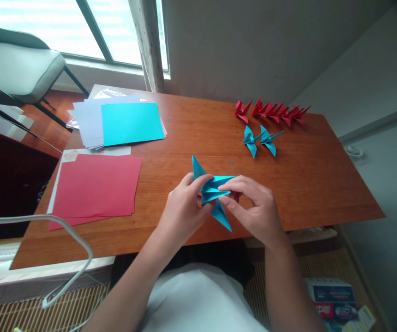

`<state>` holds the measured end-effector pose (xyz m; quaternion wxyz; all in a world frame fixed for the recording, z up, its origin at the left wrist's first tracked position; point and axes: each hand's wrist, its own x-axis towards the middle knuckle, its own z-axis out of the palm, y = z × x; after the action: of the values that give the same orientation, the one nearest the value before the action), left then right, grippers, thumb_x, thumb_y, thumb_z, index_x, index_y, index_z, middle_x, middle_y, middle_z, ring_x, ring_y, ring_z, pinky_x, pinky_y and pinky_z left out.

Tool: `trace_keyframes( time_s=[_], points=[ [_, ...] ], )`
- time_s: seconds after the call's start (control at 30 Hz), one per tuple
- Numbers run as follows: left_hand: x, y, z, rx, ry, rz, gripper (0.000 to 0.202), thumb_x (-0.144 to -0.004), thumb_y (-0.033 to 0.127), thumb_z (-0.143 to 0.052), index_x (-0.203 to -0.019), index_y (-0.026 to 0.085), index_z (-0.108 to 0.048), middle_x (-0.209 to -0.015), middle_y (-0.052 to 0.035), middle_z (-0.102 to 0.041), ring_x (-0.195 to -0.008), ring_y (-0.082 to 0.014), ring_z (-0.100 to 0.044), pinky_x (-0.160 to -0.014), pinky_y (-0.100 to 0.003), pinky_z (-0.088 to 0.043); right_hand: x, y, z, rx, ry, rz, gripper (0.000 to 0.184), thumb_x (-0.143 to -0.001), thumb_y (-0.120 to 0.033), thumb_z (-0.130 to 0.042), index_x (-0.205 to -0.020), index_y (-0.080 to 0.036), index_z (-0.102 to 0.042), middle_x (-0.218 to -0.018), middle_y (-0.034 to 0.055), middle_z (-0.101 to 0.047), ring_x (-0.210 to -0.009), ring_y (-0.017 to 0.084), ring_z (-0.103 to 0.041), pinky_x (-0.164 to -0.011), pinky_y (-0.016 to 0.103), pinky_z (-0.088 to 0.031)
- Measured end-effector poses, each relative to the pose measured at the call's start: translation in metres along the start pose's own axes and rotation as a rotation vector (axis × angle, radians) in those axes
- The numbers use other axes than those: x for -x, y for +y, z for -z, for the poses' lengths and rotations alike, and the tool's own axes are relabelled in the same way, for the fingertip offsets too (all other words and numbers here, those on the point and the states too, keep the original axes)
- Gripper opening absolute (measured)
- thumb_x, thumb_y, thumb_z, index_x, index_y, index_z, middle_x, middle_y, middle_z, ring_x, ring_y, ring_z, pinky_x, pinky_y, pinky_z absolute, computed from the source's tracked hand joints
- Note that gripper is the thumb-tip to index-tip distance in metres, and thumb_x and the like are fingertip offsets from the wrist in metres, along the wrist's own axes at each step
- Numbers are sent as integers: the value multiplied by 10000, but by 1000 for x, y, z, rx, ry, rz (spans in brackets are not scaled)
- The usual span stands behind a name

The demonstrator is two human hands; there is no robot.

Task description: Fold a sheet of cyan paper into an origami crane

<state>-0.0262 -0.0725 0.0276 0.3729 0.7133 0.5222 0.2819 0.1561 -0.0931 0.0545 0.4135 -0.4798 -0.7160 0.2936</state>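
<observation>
Between my two hands, above the front part of the table, is a blue folded paper crane with its wings spread to the far and near sides. My left hand grips its left part, thumb on top. On the right side, my right hand pinches a narrow folded point with thumb and fingers. The fingers hide part of the paper's middle. Farther back on the right stand two finished blue paper cranes, and behind them a row of several red paper cranes.
Red paper sheets lie at the left of the wooden table. Behind them is a stack topped by blue paper. A white cable loops past the left front edge. A chair stands by the window.
</observation>
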Motion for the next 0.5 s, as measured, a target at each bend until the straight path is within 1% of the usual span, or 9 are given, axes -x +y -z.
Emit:
trace_keyframes(
  time_s=[0.13,0.23,0.3,0.37,0.43,0.5],
  points=[
    [0,0,1,87,-46,8,385,-829,239,-658,-1212,212,-677,-1126,-59,-639,-834,-177,-696,-724,-290,-586,-2,0,1,20,3,13,88,-910,-160,-686,-928,-237,-726,-900,8,-722,-804,146,-665,-668,273,-509],
    [1,-3,0,165,-49,-1,372,-847,267,-665,-1214,210,-677,-1133,-60,-635,-829,-170,-698,-734,-291,-594,-1,-6,1,39,26,19,109,-914,-165,-686,-971,-244,-735,-910,8,-729,-789,142,-662,-668,275,-508],
    [2,-6,0,244,-55,-8,381,-858,303,-684,-1227,212,-670,-1146,-62,-631,-840,-168,-699,-744,-289,-597,1,-10,2,42,98,-5,141,-913,-172,-689,-1015,-257,-734,-904,5,-724,-789,146,-654,-673,281,-506],
    [3,-7,1,364,-79,9,398,-851,328,-719,-1230,218,-668,-1147,-62,-631,-873,-172,-695,-754,-283,-596,4,-12,5,28,206,-57,158,-917,-174,-679,-1033,-270,-730,-911,8,-714,-825,160,-652,-700,293,-508],
    [4,-8,4,536,-145,82,426,-835,348,-757,-1230,217,-668,-1085,-54,-648,-856,-167,-682,-727,-266,-586,6,-10,8,-12,277,-119,163,-929,-175,-659,-1036,-276,-726,-959,18,-701,-893,175,-648,-740,306,-510],
    [7,-9,8,730,-270,200,451,-821,367,-785,-1229,210,-671,-989,-40,-669,-801,-148,-658,-681,-238,-560,8,-4,10,-90,250,-169,173,-939,-185,-641,-1060,-277,-722,-1024,29,-680,-923,178,-636,-759,312,-508]
  ],
)
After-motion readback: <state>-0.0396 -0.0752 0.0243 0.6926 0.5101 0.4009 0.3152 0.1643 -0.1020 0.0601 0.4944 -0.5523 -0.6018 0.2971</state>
